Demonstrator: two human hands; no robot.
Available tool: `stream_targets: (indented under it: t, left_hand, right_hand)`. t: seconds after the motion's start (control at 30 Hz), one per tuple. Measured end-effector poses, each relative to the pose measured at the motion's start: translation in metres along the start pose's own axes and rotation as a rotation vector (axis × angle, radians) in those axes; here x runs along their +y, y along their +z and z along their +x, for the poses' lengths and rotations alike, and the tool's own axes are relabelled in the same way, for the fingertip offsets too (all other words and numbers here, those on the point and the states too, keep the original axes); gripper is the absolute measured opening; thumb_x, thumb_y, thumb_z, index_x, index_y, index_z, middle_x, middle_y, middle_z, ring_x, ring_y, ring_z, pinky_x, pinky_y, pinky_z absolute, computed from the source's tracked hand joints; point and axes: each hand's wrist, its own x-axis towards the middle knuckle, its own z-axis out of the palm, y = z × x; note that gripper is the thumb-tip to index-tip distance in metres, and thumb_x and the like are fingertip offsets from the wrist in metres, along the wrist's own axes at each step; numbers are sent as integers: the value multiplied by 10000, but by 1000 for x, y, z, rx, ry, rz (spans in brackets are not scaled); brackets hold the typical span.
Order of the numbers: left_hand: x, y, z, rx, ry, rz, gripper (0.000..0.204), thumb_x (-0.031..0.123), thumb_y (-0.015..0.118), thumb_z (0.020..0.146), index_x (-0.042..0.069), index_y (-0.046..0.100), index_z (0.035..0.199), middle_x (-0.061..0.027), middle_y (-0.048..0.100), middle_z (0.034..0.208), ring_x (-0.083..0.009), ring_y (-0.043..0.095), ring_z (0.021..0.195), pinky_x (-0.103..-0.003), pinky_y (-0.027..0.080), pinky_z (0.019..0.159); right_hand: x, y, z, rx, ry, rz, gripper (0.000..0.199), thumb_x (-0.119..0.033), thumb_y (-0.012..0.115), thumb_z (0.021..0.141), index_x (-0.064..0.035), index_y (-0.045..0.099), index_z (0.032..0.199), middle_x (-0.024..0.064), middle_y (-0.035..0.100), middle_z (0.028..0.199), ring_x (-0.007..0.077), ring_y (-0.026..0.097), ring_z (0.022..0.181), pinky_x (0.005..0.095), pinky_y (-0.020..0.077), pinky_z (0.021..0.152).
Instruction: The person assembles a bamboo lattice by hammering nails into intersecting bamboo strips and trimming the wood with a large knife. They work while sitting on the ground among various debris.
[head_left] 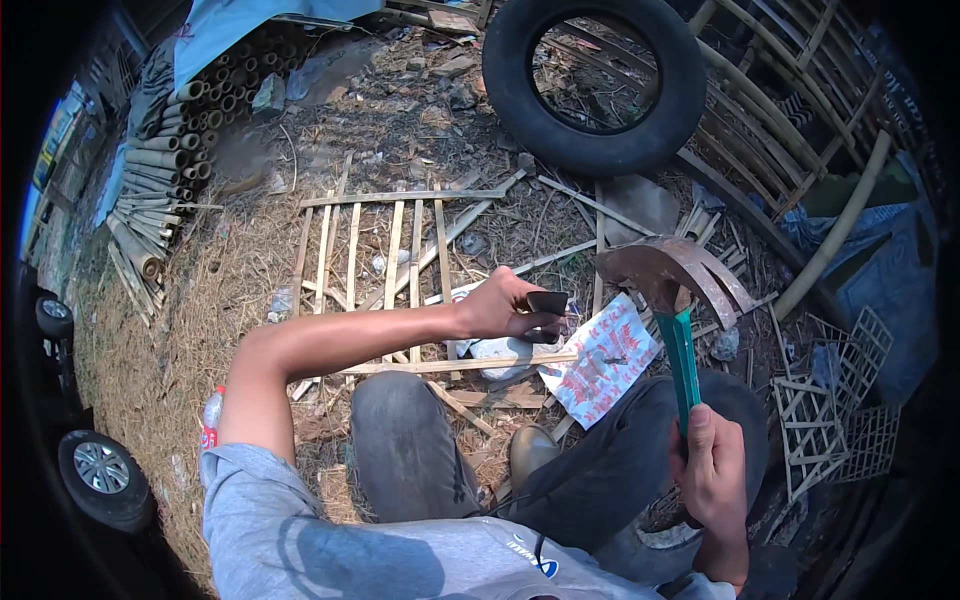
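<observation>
My left hand (500, 305) reaches forward over my knee and pinches a small dark flat piece (547, 303), held just above a thin bamboo slat (450, 366) lying across the ground. A green handle is gripped low down by my right hand (712, 468); it belongs to a hatchet whose broad rusty curved blade (668, 266) is raised at the right, apart from the left hand. A lattice of thin bamboo slats (380, 250) lies flat on the ground in front of me.
A black tyre (594, 85) lies ahead on the littered ground. Stacked bamboo poles (165, 170) are at the left, small lattice panels (835, 400) at the right, a printed sheet (605, 360) by my knee, a plastic bottle (211, 415) at the left.
</observation>
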Motion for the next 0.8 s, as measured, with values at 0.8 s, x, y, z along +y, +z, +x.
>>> stream_targets:
  t: [0.8]
  left_hand:
    - [-7, 19, -6, 414, -68, -23, 196, 59, 772, 856, 65, 791, 1051, -131, 776, 843, -186, 760, 687, -287, 568, 610]
  right_hand:
    - [22, 62, 0, 121, -84, 50, 623, -495, 349, 1097, -9, 538, 756, -1, 453, 516, 75, 448, 431, 255, 310, 420]
